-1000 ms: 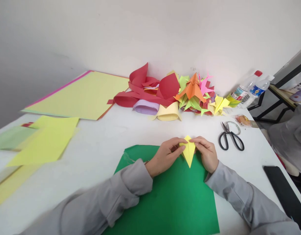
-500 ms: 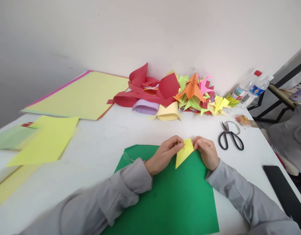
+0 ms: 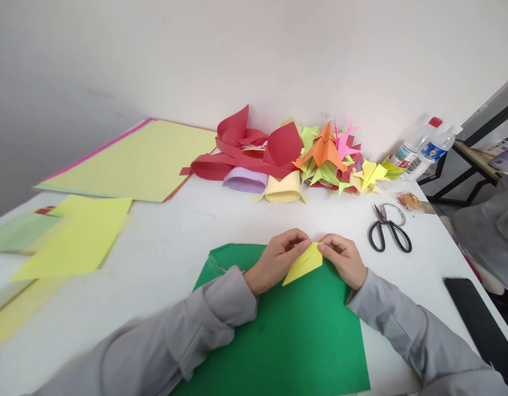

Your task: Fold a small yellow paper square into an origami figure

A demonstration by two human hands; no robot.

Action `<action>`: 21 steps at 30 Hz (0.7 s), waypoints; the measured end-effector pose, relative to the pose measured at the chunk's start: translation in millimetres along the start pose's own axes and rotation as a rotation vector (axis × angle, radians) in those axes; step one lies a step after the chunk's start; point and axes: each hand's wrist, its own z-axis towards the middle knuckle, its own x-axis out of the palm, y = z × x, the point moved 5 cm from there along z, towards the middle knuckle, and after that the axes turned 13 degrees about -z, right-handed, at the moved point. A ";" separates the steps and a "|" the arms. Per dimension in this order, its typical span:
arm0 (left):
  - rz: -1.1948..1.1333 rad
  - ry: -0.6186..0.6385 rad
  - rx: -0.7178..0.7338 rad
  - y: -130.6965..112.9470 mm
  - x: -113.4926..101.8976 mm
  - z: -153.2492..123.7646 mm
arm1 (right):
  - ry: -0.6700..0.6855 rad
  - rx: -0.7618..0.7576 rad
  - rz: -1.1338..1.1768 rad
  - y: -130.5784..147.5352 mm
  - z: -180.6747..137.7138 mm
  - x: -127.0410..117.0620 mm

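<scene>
The left hand (image 3: 276, 263) and right hand (image 3: 347, 259), both pinched tight, hold a small folded yellow paper shape (image 3: 305, 265) by its far end, over a large green paper sheet (image 3: 287, 335); black-handled metal scissors (image 3: 384, 222) lie to the right.

Bottles (image 3: 403, 157): red-capped, white-capped, side by side
Scissors (image 3: 384, 222): black-handled, overlapping a pale ring (image 3: 403, 215)
Packet (image 3: 409, 201): beyond the scissors
Black slab (image 3: 480, 322): flat
</scene>
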 end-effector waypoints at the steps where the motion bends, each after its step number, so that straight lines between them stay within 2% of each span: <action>1: 0.015 0.008 0.000 -1.1 1.2 -0.3 | -0.036 0.020 0.023 -1.9 0.1 -1.7; 3: 0.031 0.025 -0.005 -3.1 3.4 -0.8 | -0.095 0.043 0.060 -4.9 0.1 -4.6; 9: 0.065 -0.002 0.015 -3.4 2.8 -1.6 | -0.102 0.027 0.060 -4.8 0.7 -3.8; 13: 0.119 -0.016 0.053 2.3 1.1 -2.1 | -0.165 0.029 0.075 -2.3 0.0 -6.3; 21: 0.164 0.067 0.071 2.6 5.2 -2.6 | -0.164 0.049 0.242 -10.8 3.5 -8.0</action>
